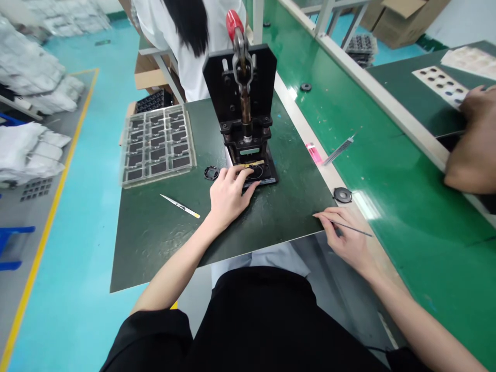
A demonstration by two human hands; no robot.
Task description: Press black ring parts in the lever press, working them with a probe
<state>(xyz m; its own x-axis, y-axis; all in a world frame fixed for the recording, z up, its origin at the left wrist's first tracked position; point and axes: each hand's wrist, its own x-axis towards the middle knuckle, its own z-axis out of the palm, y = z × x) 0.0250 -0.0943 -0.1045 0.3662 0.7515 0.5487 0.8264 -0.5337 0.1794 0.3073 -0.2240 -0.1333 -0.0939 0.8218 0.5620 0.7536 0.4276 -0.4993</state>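
A black hand press (pixel 240 93) with a red-tipped lever stands on the dark green table (pixel 155 227). My left hand (pixel 232 194) rests at the press base, its fingers bent over a round dark part (pixel 256 172) there; whether they grip it is unclear. Beside that hand lies a black ring-shaped part (pixel 211 172). White tweezers (pixel 180 205) lie further left. Over the table's right edge, my right hand (pixel 344 232) pinches a thin dark tool (pixel 351 227), perhaps tweezers, with its tip pointing left.
A clear tray (pixel 157 147) of dark parts sits at the table's left back. Along the right runs a green belt (pixel 329 113) with round black parts (pixel 343 195). A person in white (pixel 174 46) is behind the press; another person's arm (pixel 473 139) is at far right.
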